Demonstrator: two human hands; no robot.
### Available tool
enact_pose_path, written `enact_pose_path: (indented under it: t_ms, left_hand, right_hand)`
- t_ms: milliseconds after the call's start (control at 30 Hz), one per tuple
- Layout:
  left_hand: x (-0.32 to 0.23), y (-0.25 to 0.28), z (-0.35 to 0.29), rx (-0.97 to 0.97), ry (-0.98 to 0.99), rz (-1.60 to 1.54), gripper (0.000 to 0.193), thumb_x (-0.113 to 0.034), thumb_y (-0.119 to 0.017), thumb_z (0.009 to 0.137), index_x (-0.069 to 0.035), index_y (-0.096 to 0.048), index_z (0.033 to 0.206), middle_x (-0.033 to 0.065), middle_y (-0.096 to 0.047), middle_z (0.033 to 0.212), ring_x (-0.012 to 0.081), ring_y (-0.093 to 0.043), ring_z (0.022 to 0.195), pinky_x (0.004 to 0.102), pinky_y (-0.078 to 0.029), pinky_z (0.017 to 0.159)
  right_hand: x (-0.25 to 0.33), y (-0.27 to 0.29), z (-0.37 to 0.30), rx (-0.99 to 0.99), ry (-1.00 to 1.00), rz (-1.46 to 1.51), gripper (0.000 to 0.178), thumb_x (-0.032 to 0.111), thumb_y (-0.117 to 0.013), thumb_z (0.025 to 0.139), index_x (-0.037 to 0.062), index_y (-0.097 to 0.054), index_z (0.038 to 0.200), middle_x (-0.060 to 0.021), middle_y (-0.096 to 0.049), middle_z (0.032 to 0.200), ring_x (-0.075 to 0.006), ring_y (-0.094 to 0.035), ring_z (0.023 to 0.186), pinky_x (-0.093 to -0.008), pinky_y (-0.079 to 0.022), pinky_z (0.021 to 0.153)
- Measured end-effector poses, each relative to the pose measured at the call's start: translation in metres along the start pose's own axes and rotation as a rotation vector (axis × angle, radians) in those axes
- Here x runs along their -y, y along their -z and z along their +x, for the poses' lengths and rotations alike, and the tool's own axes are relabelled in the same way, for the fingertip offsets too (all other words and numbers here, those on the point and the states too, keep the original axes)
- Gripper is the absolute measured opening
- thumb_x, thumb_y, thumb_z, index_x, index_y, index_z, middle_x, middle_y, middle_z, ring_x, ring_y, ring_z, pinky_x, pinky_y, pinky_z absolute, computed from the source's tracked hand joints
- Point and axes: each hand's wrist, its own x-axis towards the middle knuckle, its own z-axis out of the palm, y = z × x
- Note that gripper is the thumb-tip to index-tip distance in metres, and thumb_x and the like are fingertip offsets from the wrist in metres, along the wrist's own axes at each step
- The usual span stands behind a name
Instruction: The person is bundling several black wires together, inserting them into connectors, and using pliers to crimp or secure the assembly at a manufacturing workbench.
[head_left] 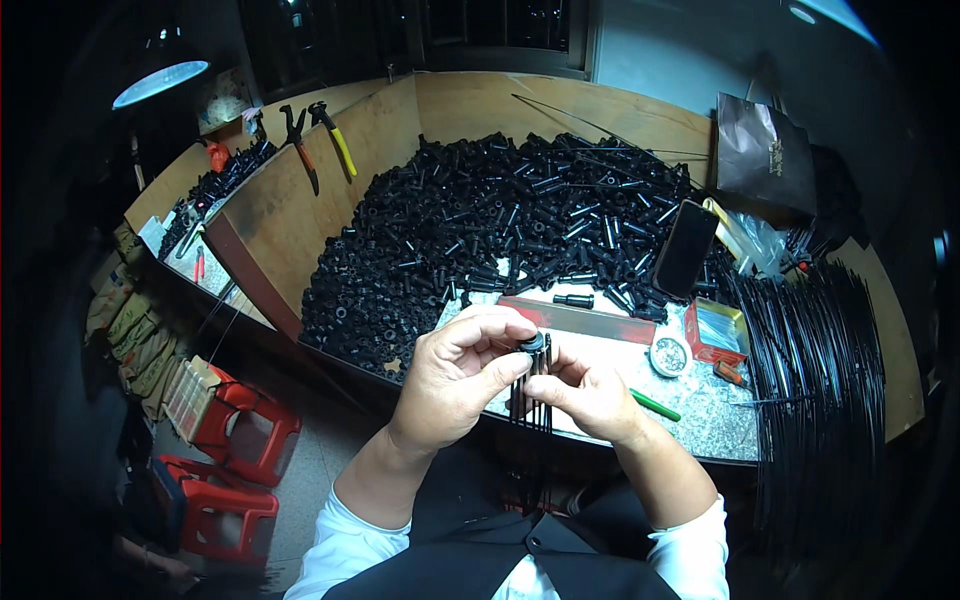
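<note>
In front of my chest, my left hand [450, 378] is closed, its thumb and fingers pinching a small round black plastic fitting [533, 343] that looks like an umbrella runner. Thin black rods [540, 425], like umbrella ribs, hang down from it toward my lap. My right hand [590, 398] is closed too, thumb and forefinger gripping one or more rods just below the fitting; its other fingers are partly hidden behind them. Beyond both hands spreads a large heap of black plastic fittings [500, 210]. One loose fitting [573, 300] lies on the pale work surface.
A red-edged metal bar [585, 320] lies behind my hands. To the right are a round white tub [669, 355], a red box [715, 335], a phone [685, 250], a green-handled tool [655, 404] and a rod bundle [815, 380]. Red stools [250, 430] stand at left; pliers [335, 140] hang on the partition.
</note>
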Motion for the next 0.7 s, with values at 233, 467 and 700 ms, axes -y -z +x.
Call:
enact_pose_path:
  t_ms: [233, 467, 700]
  left_hand:
    - [0.003, 0.008, 0.000, 0.063, 0.079, -0.087, 0.021, 0.005, -0.063, 0.084, 0.004, -0.060, 0.105, 0.0087, -0.060, 0.103, 0.0150, -0.059, 0.097, 0.0283, -0.047, 0.089]
    - [0.012, 0.018, 0.001, 0.106, 0.054, -0.152, 0.020, 0.004, -0.063, 0.086, 0.003, -0.061, 0.106, 0.0075, -0.063, 0.099, 0.0133, -0.062, 0.094, 0.0278, -0.051, 0.086]
    - [0.013, 0.022, 0.002, 0.134, 0.058, -0.236, 0.019, 0.000, -0.070, 0.081, 0.002, -0.064, 0.100, 0.0095, -0.063, 0.097, 0.0159, -0.061, 0.092, 0.0278, -0.050, 0.084]
  right_hand:
    - [-0.004, 0.001, 0.000, 0.037, -0.001, 0.039, 0.022, 0.018, -0.063, 0.090, 0.0020, -0.058, 0.104, -0.0060, -0.060, 0.097, -0.0145, -0.059, 0.089, -0.0323, -0.051, 0.080]
    - [-0.007, 0.004, 0.002, 0.108, -0.020, 0.095, 0.030, 0.021, -0.063, 0.091, 0.0016, -0.058, 0.113, -0.0055, -0.061, 0.100, -0.0146, -0.059, 0.091, -0.0331, -0.049, 0.085]
    - [-0.001, 0.002, 0.007, 0.130, -0.055, 0.145, 0.014, 0.014, -0.062, 0.091, 0.0025, -0.060, 0.098, -0.0042, -0.063, 0.087, -0.0125, -0.060, 0.081, -0.0289, -0.049, 0.076]
